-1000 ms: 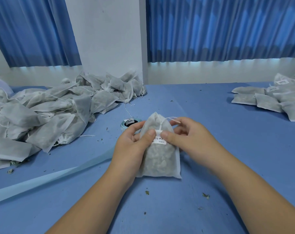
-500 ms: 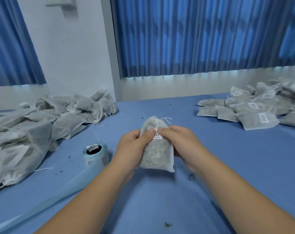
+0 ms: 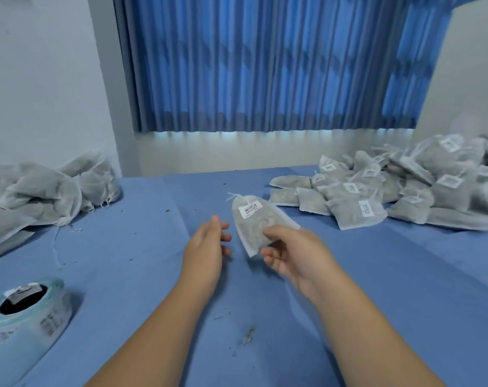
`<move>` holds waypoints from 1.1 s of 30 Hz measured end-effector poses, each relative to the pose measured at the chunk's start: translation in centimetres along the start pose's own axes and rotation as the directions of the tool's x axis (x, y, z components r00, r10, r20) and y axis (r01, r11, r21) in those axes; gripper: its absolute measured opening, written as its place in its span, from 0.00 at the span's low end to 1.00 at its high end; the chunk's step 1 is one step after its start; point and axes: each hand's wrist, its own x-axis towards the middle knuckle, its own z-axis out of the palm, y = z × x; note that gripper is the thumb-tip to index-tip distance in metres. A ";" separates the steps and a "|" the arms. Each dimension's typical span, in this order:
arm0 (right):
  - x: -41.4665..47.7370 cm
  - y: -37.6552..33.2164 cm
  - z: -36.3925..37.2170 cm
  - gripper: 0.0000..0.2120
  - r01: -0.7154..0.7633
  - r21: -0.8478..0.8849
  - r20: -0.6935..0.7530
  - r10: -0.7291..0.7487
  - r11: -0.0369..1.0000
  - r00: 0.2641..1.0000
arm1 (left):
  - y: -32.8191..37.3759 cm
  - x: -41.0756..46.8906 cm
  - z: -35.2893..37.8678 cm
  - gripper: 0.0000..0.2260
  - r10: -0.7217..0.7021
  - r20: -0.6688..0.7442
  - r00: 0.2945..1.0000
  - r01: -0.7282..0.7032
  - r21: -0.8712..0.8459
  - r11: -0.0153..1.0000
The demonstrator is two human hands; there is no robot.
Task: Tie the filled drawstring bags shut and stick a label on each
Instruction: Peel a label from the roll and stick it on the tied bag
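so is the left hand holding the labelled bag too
No, only the right hand grips the bag by its bottom end; the left hand is open beside it, not touching.

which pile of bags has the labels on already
The pile on the right: its bags show white labels. The left pile shows none.
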 end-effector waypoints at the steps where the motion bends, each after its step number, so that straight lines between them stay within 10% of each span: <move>1: 0.5 -0.1 -0.3 0.01 -0.007 0.065 -0.031 0.009 0.998 0.999 | -0.3 0.1 -0.1 0.16 0.007 -0.001 1.000 -0.007 -0.003 1.000; 7: 5.3 -5.4 -2.9 0.04 0.196 0.437 -0.189 -0.124 0.878 0.974 | -0.5 0.4 -0.4 0.12 -0.005 0.027 1.000 0.005 -0.003 1.000; 11: 7.9 -6.3 -3.8 0.02 0.147 0.284 -0.287 -0.063 0.948 0.956 | -0.4 0.2 -0.6 0.10 -0.013 0.044 0.999 0.012 0.022 1.000; 23: 5.9 1.9 8.5 0.11 -0.143 0.254 -0.014 0.151 0.957 0.988 | 0.7 0.2 -1.4 0.06 -0.071 -0.098 0.993 0.048 -0.225 0.973; 28: 3.1 5.7 13.3 0.09 0.057 0.045 0.092 -0.061 0.997 0.994 | 3.6 1.1 -4.4 0.05 -0.076 -0.207 0.975 0.004 -0.328 0.945; 33: 1.6 7.4 17.0 0.11 0.131 -0.215 0.285 -0.066 0.968 0.956 | 6.9 2.9 -8.4 0.07 0.041 -0.268 0.963 -0.052 -0.037 0.998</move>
